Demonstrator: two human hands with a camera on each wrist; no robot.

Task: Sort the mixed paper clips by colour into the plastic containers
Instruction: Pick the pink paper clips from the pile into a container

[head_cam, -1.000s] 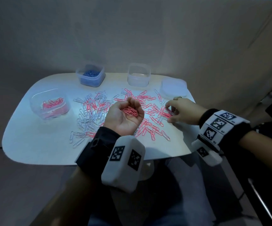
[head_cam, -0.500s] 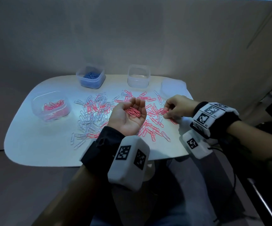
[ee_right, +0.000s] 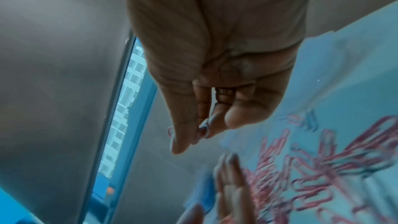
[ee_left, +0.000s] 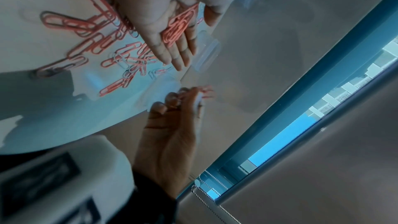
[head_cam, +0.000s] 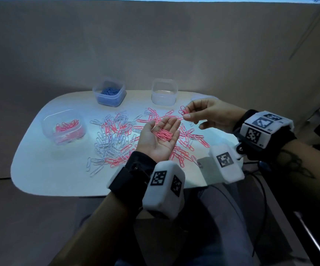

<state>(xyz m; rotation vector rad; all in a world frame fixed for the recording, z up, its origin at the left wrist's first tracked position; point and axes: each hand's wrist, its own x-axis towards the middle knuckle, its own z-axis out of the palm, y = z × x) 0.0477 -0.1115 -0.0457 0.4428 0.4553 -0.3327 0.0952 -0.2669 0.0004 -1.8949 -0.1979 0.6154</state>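
My left hand (head_cam: pixel 161 135) lies palm up over the table, fingers straight, with a small heap of pink clips (head_cam: pixel 163 133) resting in the palm; the left wrist view shows that heap (ee_left: pixel 180 25) too. Just right of its fingertips, my right hand (head_cam: pixel 186 113) is raised above the table and pinches a few pink clips (head_cam: pixel 183 110) between thumb and fingers. A mixed pile of pink and white clips (head_cam: pixel 117 139) covers the table's middle. One container with pink clips (head_cam: pixel 64 127) stands at the left, one with blue clips (head_cam: pixel 109 93) at the back, and an empty clear one (head_cam: pixel 164 92) beside it.
The white table (head_cam: pixel 50 175) has bare surface along its front left. A clear lid (head_cam: pixel 198 97) lies at the back right, partly behind my right hand. A brown wall rises close behind the table. A black cable (head_cam: pixel 259 181) hangs by my right forearm.
My right hand has lifted off the pile with pink clips pinched and moved toward my left palm. The left hand's fingers have uncurled and flattened.
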